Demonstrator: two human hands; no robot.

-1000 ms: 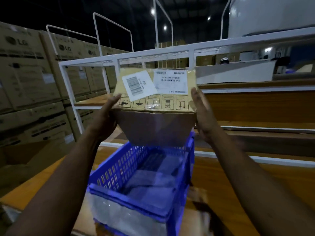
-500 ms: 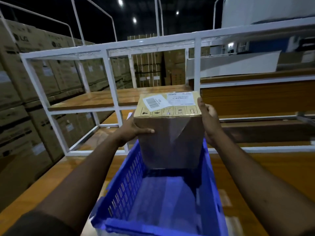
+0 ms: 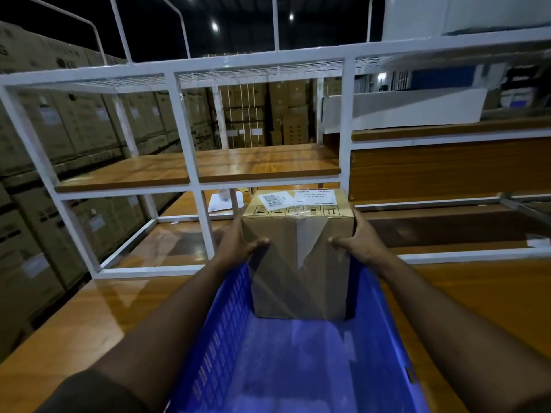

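Observation:
A brown cardboard box [image 3: 298, 263] with white labels on top stands upright at the far end of a blue plastic crate [image 3: 226, 347]. Its bottom looks level with the crate floor. My left hand [image 3: 238, 245] grips the box's left side, thumb curled onto the front face. My right hand [image 3: 357, 242] grips the right side the same way. Both forearms reach in over the crate's rim.
The crate sits on a wooden tabletop [image 3: 89, 317]. A white metal shelf frame [image 3: 185, 138] with a wooden shelf stands just behind it. White papers [image 3: 220, 201] lie under the shelf. Stacked cartons [image 3: 53, 138] line the left side; wooden panels [image 3: 447, 165] stand at the right.
Both hands lowered the box from above the crate down into its far end. My thumbs now wrap onto the front face.

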